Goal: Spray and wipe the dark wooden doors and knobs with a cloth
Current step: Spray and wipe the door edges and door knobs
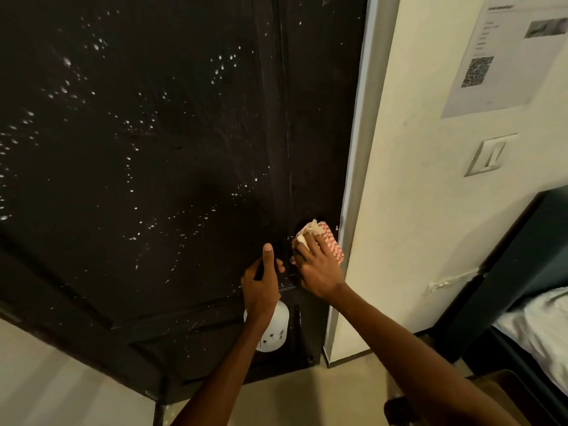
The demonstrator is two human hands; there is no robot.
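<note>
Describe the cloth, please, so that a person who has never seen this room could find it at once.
Start at the big dark wooden door speckled with spray droplets and follow its right edge down towards the pale wall. There the right hand presses a small folded cloth against the door. It is cream with red-and-white checks, unlike the plain white spray bottle held in the left hand.

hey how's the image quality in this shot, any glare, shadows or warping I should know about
Head view: dim, warm lighting; the dark door swallows detail, so only the spray droplets catch light as bright specks. Wide-angle distortion bows the door frame and tilts the walls. The wall notice is too soft to read. A faint shadow falls on the door above the left hand; the right hand and checked cloth look reasonably sharp.
</note>
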